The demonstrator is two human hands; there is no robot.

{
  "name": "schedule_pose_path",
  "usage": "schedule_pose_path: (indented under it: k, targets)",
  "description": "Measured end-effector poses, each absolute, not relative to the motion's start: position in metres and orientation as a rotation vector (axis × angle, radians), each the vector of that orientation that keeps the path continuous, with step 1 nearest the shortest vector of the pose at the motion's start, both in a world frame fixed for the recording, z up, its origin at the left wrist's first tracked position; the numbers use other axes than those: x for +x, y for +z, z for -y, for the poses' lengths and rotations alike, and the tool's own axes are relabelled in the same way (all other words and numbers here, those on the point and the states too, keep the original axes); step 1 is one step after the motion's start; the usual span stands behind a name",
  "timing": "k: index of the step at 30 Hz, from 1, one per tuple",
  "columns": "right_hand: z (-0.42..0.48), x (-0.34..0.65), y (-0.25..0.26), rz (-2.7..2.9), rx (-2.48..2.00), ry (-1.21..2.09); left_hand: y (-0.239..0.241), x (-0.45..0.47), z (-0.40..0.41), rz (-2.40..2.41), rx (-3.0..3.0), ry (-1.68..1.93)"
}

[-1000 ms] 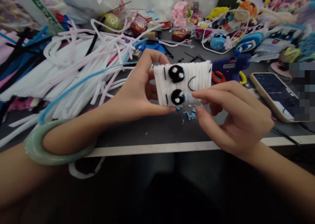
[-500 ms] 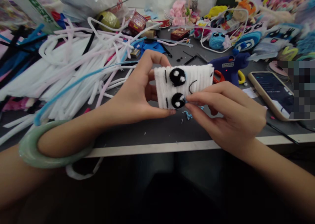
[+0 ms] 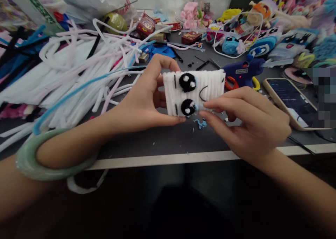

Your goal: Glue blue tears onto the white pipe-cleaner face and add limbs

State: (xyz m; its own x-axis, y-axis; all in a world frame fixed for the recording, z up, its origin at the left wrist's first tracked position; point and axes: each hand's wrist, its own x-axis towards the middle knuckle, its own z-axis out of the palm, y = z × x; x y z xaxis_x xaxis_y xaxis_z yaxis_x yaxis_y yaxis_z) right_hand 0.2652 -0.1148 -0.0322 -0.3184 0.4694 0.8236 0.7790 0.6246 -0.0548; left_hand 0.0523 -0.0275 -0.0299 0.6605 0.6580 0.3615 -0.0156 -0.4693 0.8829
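left hand (image 3: 141,104) grip closed on white face panel (image 3: 211,86), long axis extending rightward from it; right hand (image 3: 252,123) grip pinches the lower edge.

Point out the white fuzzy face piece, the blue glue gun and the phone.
white fuzzy face piece (image 3: 196,95), head view, white strip between eyes and mouth.
blue glue gun (image 3: 243,72), head view, its body.
phone (image 3: 291,99), head view, its screen.

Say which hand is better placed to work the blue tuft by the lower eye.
Right hand, probably: its fingertips sit at the blue tuft beside the lower black eye, while the left hand grips the opposite edge of the white pipe-cleaner panel, steadying it.
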Motion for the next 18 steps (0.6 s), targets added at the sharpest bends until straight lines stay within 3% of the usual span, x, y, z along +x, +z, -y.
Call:
schedule_pose_path:
  k: [18]
  targets:
    - [0.1143,0.2606,-0.0344,1.974,-1.002,-0.410,-0.0287,0.0516,0.0299,-0.529,1.974,0.867]
